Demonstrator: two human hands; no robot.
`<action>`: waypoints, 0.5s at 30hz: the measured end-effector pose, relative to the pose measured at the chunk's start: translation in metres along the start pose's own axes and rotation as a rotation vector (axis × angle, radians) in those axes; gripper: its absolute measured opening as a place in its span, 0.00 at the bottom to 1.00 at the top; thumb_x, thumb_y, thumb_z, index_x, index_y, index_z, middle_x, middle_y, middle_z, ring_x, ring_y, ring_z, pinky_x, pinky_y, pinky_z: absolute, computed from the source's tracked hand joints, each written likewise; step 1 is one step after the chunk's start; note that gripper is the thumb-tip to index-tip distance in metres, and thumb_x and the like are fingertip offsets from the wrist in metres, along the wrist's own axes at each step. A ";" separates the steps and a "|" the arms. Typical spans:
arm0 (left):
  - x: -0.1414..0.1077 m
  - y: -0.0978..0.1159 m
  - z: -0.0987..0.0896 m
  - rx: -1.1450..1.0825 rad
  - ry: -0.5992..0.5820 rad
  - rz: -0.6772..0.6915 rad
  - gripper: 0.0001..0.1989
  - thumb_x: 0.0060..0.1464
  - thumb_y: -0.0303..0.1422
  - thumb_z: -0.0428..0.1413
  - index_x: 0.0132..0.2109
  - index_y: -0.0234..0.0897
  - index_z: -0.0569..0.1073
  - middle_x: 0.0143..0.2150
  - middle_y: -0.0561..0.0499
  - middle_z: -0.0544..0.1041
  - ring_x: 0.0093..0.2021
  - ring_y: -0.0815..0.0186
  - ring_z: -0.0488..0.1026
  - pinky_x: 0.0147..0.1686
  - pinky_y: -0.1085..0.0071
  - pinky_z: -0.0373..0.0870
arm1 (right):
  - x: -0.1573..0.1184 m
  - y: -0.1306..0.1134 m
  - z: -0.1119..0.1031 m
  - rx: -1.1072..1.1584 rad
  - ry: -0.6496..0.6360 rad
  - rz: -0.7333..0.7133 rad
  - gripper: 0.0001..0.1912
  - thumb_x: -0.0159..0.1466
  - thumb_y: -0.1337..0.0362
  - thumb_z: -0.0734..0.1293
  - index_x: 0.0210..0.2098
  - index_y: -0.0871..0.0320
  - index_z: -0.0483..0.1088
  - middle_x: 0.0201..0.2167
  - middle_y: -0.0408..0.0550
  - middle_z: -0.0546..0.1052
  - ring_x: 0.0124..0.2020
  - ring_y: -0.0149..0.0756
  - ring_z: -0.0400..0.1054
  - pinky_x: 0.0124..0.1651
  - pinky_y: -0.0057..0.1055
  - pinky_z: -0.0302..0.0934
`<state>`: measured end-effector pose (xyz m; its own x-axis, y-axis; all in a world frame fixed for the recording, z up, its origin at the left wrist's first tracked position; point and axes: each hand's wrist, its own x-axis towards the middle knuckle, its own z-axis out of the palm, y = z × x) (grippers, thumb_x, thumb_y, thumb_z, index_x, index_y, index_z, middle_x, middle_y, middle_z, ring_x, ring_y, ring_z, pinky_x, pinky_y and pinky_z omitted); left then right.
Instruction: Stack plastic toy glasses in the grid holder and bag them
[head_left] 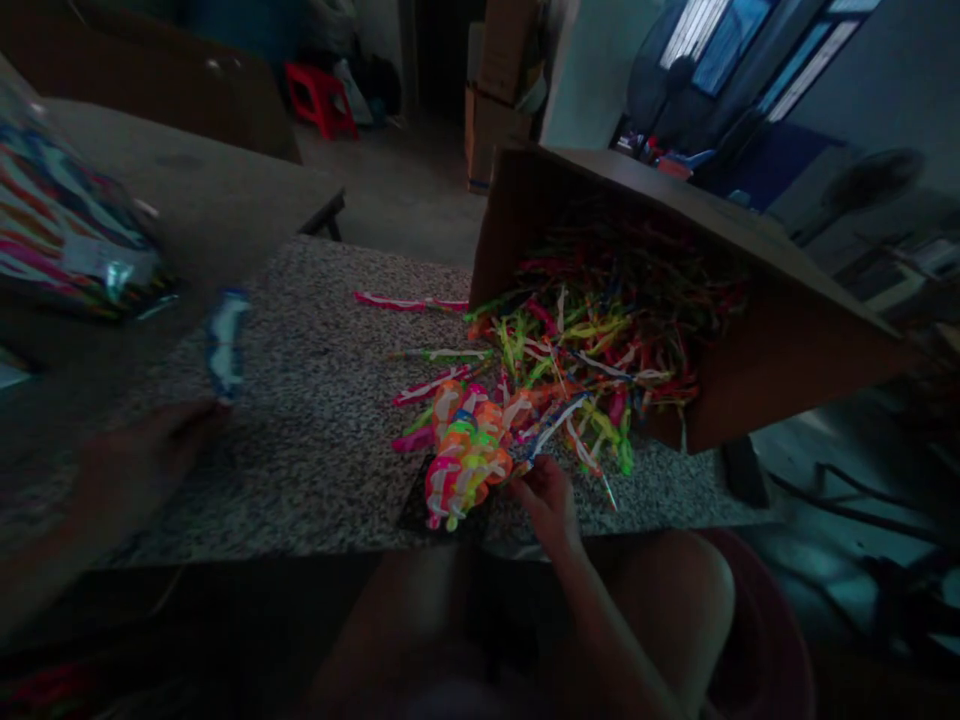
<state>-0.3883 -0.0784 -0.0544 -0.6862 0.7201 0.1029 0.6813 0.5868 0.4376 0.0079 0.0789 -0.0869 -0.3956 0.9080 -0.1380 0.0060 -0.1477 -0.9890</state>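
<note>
One bare left hand [154,455] pinches a puffy blue-and-white strip [226,345] (it looks blurry), while the right hand [553,503] pinches a thin blue-and-white strip [556,426].

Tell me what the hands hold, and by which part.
The left hand holds a blue-and-white piece by its near end. The right hand is at the near end of a blue strip; whether it grips it cannot be told.

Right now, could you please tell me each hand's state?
Left hand: closed, holding a blue-and-white strip.
Right hand: at another blue-and-white strip; grip cannot be told.
</note>
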 end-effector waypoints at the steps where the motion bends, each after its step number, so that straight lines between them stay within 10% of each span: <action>1: -0.020 0.010 0.007 -0.006 0.046 -0.034 0.24 0.57 0.50 0.42 0.47 0.37 0.70 0.45 0.57 0.73 0.47 0.62 0.70 0.50 0.61 0.64 | 0.000 0.001 0.005 -0.066 0.041 -0.027 0.16 0.51 0.58 0.70 0.35 0.59 0.63 0.27 0.42 0.72 0.27 0.29 0.66 0.31 0.24 0.62; 4: -0.062 0.061 0.037 -0.306 -0.021 -0.071 0.20 0.52 0.48 0.50 0.41 0.37 0.72 0.37 0.54 0.76 0.37 0.64 0.73 0.40 0.69 0.69 | 0.001 0.001 0.018 -0.320 0.111 -0.088 0.13 0.52 0.58 0.68 0.32 0.59 0.63 0.24 0.42 0.72 0.25 0.29 0.66 0.29 0.24 0.60; 9: -0.075 0.137 0.079 -0.572 -0.187 0.262 0.16 0.54 0.44 0.50 0.36 0.35 0.72 0.31 0.50 0.77 0.32 0.64 0.73 0.35 0.70 0.69 | -0.002 -0.007 0.024 -0.654 0.101 -0.126 0.13 0.54 0.60 0.67 0.37 0.59 0.67 0.31 0.47 0.77 0.30 0.34 0.71 0.33 0.26 0.61; 15: -0.073 0.138 0.102 -0.529 -0.152 0.537 0.11 0.59 0.34 0.47 0.41 0.35 0.72 0.38 0.47 0.77 0.37 0.65 0.75 0.40 0.69 0.72 | -0.005 -0.013 0.028 -0.845 0.069 -0.185 0.17 0.54 0.61 0.68 0.41 0.62 0.70 0.34 0.52 0.78 0.35 0.40 0.73 0.35 0.28 0.62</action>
<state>-0.2181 -0.0120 -0.0922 -0.2276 0.9214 0.3150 0.6725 -0.0852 0.7352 -0.0158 0.0659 -0.0714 -0.4013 0.9144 0.0529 0.6379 0.3205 -0.7003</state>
